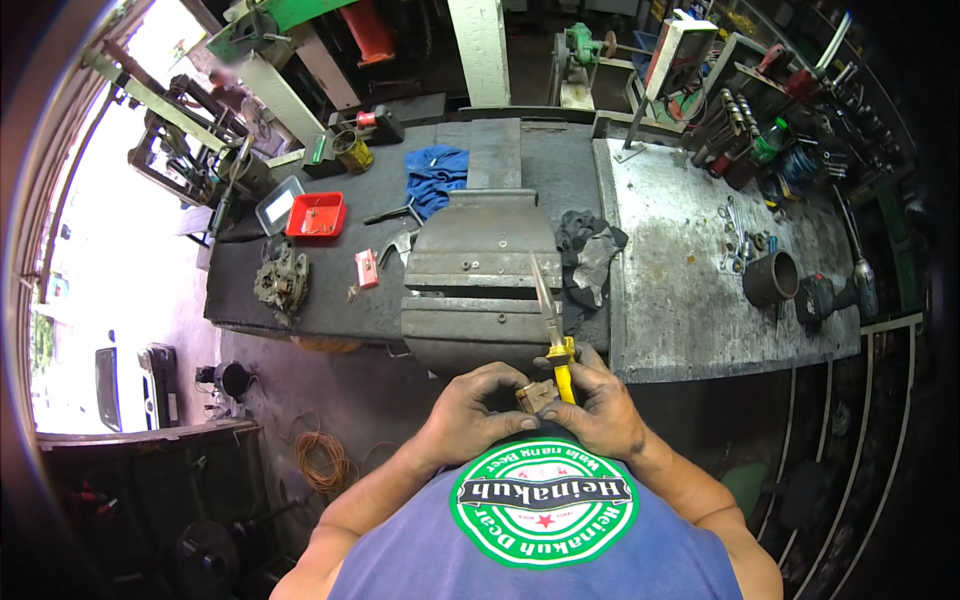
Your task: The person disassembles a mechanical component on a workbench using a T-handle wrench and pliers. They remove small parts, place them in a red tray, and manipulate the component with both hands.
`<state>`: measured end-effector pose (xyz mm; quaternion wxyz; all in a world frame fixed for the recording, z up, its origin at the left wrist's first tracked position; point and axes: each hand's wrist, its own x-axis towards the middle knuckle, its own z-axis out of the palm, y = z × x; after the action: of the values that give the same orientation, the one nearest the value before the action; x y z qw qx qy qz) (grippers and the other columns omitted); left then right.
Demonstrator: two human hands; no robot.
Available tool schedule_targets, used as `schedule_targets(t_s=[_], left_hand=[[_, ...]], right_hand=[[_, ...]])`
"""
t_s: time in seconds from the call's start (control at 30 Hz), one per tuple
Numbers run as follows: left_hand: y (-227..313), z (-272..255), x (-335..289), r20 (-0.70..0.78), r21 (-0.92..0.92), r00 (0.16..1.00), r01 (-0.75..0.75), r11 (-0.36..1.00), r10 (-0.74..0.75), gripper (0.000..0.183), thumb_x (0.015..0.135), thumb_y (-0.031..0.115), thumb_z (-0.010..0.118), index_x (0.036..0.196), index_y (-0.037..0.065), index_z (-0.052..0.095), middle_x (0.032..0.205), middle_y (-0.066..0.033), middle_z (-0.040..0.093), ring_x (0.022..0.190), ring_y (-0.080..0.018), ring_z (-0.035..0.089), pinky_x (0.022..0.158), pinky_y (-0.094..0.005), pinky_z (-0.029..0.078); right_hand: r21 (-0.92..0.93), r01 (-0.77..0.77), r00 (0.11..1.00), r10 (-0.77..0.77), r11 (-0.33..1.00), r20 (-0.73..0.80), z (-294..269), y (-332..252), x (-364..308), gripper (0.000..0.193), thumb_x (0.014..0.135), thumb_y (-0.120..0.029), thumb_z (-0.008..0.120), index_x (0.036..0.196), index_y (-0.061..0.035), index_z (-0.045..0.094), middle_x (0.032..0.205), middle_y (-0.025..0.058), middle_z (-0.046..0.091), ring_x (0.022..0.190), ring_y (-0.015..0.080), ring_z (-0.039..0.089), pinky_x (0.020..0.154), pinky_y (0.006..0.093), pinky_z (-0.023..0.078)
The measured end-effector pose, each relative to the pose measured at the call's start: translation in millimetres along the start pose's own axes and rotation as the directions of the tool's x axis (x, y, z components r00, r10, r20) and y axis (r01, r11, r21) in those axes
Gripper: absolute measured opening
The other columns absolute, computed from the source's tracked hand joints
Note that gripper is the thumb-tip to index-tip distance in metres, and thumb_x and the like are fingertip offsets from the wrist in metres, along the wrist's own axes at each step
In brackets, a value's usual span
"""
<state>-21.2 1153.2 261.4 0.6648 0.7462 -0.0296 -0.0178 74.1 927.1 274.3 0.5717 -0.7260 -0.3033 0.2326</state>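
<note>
Close to my chest, my left hand (482, 405) is closed on a small brownish, blocky part (538, 396) with its fingertips and thumb. My right hand (603, 412) grips yellow-handled long-nose pliers (562, 365), their jaws pointing up and away from me. The right thumb and fingers also reach the blocky part's side. Just beyond the hands stands a large bench vise (485, 265), with a dark gap between its jaws. The pliers' tips appear over the vise in this view. The part's underside is hidden by my fingers.
Left on the bench lie an alternator-like metal unit (282, 281), a red tray (330, 228) and a small pink box (367, 268). Blue cloth (436, 176) and dark rags (590, 255) flank the vise. Farther right are a metal cylinder (770, 279), wrenches (736, 232) and a power tool (818, 298).
</note>
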Motion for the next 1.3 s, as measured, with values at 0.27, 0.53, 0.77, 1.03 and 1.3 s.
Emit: schedule_targets(t_s=[0.27,0.53,0.77,1.03,1.3], left_hand=[[-3,2,-1,0.222,-0.527,0.946,0.322,0.786,-0.238,0.032,0.089,0.024,0.091,0.108,0.001,0.078,0.114,-0.0045,0.066,0.110,-0.0177,0.064,0.102,-0.0351,0.050],[-3,7,1,0.318,-0.686,0.915,0.402,0.607,-0.247,0.027,0.097,0.027,0.084,0.109,0.003,0.077,0.115,-0.0030,0.066,0.112,-0.0153,0.063,0.105,-0.0344,0.048],[4,-1,3,0.247,-0.551,0.937,0.345,0.760,-0.247,0.033,0.097,0.028,0.084,0.113,0.001,0.078,0.110,-0.0029,0.068,0.109,-0.0148,0.063,0.100,-0.0331,0.049],[6,6,2,0.131,-0.356,0.950,0.312,0.881,-0.284,0.033,0.102,0.028,0.079,0.119,0.000,0.075,0.111,-0.0045,0.073,0.108,-0.0142,0.066,0.100,-0.0336,0.054],[-4,6,-4,0.231,-0.554,0.874,0.479,0.681,-0.427,0.039,0.104,0.033,0.077,0.121,-0.002,0.072,0.112,-0.0060,0.075,0.105,-0.0148,0.068,0.096,-0.0318,0.056]], right_hand=[[0.192,0.049,0.993,-0.069,0.980,0.098,-1,19,-2,0.039,0.096,-0.026,0.083,0.122,0.0008,0.075,0.133,0.0171,0.065,0.128,0.0292,0.062,0.109,0.0420,0.050],[0.275,0.050,0.996,-0.068,0.960,0.055,1,26,-4,0.037,0.098,-0.030,0.081,0.118,0.0016,0.078,0.134,0.0166,0.066,0.132,0.0284,0.058,0.112,0.0425,0.047],[0.297,0.038,0.995,-0.064,0.954,0.076,1,25,1,0.037,0.097,-0.026,0.082,0.122,0.0007,0.077,0.135,0.0167,0.066,0.134,0.0296,0.057,0.113,0.0425,0.047],[-0.004,0.145,0.986,-0.144,0.989,0.081,-6,13,6,0.047,0.085,-0.023,0.091,0.124,-0.0007,0.076,0.139,0.0206,0.060,0.125,0.0348,0.064,0.106,0.0430,0.052],[0.032,0.215,0.969,-0.218,0.976,0.117,-9,18,10,0.041,0.084,-0.020,0.090,0.119,-0.0010,0.079,0.131,0.0216,0.063,0.124,0.0374,0.064,0.105,0.0451,0.052]])
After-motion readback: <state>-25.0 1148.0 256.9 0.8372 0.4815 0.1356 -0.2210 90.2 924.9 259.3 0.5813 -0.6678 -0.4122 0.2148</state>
